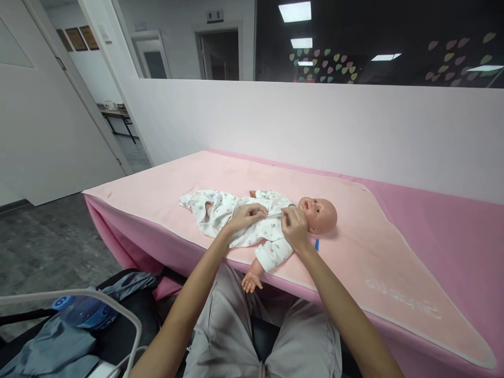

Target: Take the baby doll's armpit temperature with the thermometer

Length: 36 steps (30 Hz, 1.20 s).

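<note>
Fingers (290, 214) of both hands (242, 218) (296, 227) tight on doll's (326, 216) outfit (272, 227), blue object (317, 245) nearby.

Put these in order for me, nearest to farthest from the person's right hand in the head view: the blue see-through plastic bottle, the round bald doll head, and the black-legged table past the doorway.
1. Round bald doll head: just right of the right hand.
2. Blue see-through plastic bottle: lower left.
3. Black-legged table: upper left, far in the background.
</note>
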Tool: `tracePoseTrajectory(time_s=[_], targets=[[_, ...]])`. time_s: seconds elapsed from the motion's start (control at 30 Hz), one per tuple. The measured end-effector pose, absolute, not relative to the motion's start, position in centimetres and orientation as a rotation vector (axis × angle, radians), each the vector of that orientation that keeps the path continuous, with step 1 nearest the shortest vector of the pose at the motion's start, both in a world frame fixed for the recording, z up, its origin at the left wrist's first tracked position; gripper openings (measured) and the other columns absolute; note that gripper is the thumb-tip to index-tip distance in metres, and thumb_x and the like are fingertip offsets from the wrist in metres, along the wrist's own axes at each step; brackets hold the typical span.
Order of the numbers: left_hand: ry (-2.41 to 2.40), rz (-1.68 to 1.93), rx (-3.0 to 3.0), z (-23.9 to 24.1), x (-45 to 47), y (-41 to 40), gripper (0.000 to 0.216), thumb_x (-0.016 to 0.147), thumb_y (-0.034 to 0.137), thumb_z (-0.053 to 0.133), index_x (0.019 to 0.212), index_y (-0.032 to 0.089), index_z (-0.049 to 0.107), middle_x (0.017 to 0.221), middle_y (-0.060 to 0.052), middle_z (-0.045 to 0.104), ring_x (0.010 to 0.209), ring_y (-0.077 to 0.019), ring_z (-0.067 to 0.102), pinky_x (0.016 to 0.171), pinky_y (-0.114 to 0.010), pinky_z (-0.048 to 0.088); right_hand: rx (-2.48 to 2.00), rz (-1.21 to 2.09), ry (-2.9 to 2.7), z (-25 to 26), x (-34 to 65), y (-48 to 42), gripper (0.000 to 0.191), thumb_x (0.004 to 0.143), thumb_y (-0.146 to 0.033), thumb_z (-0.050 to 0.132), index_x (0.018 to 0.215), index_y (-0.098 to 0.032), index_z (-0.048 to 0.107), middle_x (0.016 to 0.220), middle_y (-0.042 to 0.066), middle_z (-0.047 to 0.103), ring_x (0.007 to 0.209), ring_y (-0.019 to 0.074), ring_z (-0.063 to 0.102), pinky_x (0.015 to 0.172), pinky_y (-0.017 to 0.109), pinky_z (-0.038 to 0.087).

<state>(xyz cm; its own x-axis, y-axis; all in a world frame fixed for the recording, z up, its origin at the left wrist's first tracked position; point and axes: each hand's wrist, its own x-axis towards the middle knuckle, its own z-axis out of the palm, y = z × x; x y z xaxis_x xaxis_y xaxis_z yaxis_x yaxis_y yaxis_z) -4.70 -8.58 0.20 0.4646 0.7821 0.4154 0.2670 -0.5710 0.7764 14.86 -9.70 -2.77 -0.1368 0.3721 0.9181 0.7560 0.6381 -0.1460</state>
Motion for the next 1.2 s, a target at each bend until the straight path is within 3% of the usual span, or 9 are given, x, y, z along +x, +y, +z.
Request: tracePoseTrajectory(time_s=[0.37,0.6,0.8,1.0,1.2], targets=[[0.882,1.044,2.013,-0.25,-4.39,-8.27,0.027,0.085,0.040,0.044,0.088,0.015,0.054,0.080,-0.002,0.057,0.072,-0.0132,0.051,0.065,-0.024,0.041,-0.892,-0.413,-1.777,-2.89,14.82,-9.66,0.021,0.078,-0.005,0.042,0.083,-0.018,0.057,0.080,0.005,0.063,0.079,0.0174,0.055,0.074,0.030,0.044],[0.928,1.083,2.038,0.07,-4.08,-8.50,0.033,0.086,0.038,0.040,0.095,0.015,0.061,0.096,-0.006,0.062,0.090,-0.0179,0.055,0.080,-0.028,0.042,-0.900,-0.395,-1.764,-2.92,14.87,-9.60,0.022,0.077,-0.005,0.042,0.083,-0.018,0.058,0.081,0.004,0.064,0.080,0.0177,0.056,0.073,0.030,0.045],[1.049,1.007,2.093,0.46,-4.01,-9.03,0.038,0.070,0.044,0.063,0.096,0.016,0.066,0.088,-0.005,0.066,0.076,-0.0172,0.056,0.065,-0.026,0.042,-0.902,-0.392,-1.754,-2.86,14.92,-9.65,0.022,0.077,-0.005,0.041,0.082,-0.019,0.058,0.080,0.004,0.064,0.079,0.0176,0.056,0.073,0.030,0.046],[1.120,1.059,2.047,0.35,-3.92,-9.04,0.035,0.073,0.044,0.059,0.092,0.016,0.068,0.077,-0.004,0.066,0.065,-0.0140,0.054,0.055,-0.024,0.039,-0.904,-0.397,-1.748,-2.89,14.93,-9.62,0.022,0.077,-0.005,0.041,0.083,-0.019,0.058,0.081,0.004,0.064,0.081,0.0179,0.056,0.074,0.030,0.046],[1.100,1.065,2.036,0.40,-3.90,-8.99,0.034,0.072,0.044,0.060,0.089,0.015,0.068,0.079,-0.005,0.067,0.069,-0.0153,0.055,0.057,-0.024,0.040,-0.905,-0.410,-1.737,-2.81,14.86,-9.65,0.022,0.078,-0.006,0.040,0.083,-0.019,0.058,0.081,0.004,0.064,0.081,0.0178,0.057,0.074,0.030,0.046]])
